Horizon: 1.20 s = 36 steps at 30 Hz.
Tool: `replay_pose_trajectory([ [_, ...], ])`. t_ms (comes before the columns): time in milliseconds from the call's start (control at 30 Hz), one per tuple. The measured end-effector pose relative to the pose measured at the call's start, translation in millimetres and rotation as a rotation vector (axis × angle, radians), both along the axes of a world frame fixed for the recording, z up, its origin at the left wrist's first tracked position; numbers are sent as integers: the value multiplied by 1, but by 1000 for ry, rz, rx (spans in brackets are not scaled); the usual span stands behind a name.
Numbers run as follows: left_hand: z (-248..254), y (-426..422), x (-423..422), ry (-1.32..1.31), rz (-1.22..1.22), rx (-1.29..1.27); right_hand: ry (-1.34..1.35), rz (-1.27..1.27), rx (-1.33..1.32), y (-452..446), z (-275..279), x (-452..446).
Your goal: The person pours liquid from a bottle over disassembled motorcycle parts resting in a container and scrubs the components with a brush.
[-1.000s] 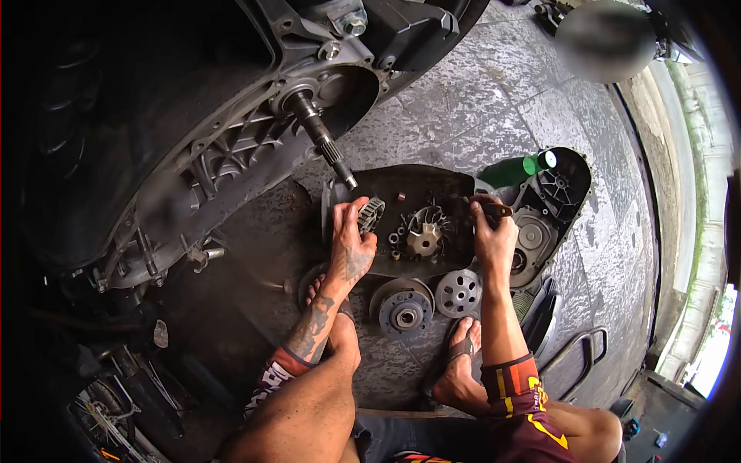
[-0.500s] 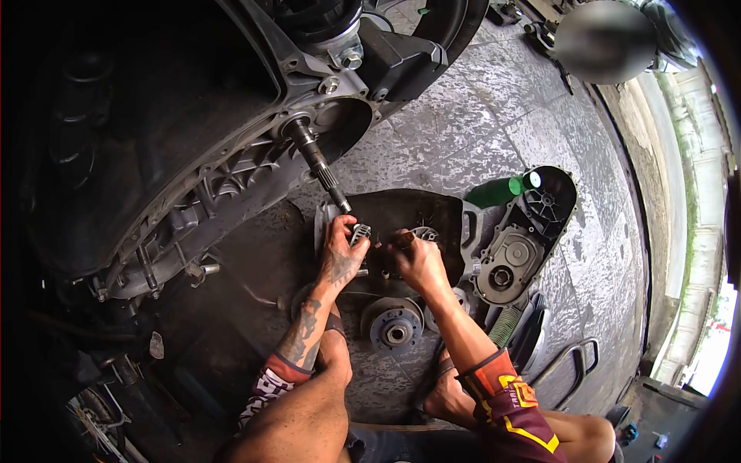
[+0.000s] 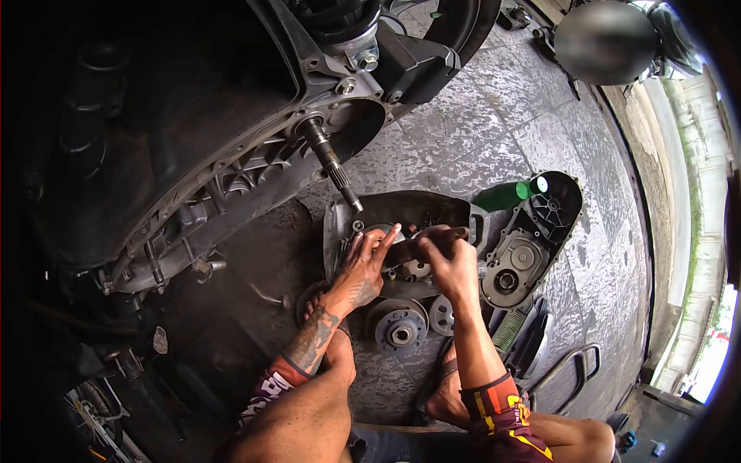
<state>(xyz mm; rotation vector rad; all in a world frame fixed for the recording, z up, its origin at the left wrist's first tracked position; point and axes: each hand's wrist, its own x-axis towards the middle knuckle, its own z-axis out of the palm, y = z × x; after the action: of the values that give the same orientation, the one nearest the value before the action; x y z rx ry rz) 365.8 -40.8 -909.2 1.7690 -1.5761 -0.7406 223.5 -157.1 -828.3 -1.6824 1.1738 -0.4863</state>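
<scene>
Cover, dark and shallow, lay open-side up on the floor in front of you; its raised edge presumably stopped loose parts from rolling off. Your right hand had its thumb and fingers closed on a dark tool, slanted across the cover's middle; that short grip likely gave control close in. Tool type: blurred, could not tell.

Your left hand was low over the cover's left part, index finger extended and the others bent, next to a pale metal piece near the tool's end. Whether those fingers pinched or merely steadied it, you could not tell from this view. 1 small ring sat just beyond them.

A finned part was inside the cover, beneath your right hand. Nearer your feet were 2 round parts: a hubbed assembly and a holed disc, within easy reach. To the right, a green bottle lay beside a casting. Ahead, a bare shaft jutted from the engine case.
</scene>
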Motion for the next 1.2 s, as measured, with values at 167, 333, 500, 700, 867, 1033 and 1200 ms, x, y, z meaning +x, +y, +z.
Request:
replay_pose_trajectory([
  [167, -2, 0, 3, -81, 130, 93, 265, 8, -170, -17, -48, 12],
  [333, 0, -6, 11, 10, 203, 106, -49, 144, -182, -7, -29, 35],
  [500, -9, -3, 12, -2, 205, 179, 88, 152, -76, -5, -28, 41],
  [700, -14, -8, 15, -29, 197, 219, 123, 350, -214, -1, -31, 51],
  [867, -12, -6, 12, -100, 161, 270, 185, 134, -208, -33, -22, 37],
  [1033, -5, -7, 6, -115, 180, 305, 123, 195, -189, -26, -33, 25],
  [1200, -6, -5, 4, -363, 117, 195, 145, 26, -189, -31, -32, 19],
])
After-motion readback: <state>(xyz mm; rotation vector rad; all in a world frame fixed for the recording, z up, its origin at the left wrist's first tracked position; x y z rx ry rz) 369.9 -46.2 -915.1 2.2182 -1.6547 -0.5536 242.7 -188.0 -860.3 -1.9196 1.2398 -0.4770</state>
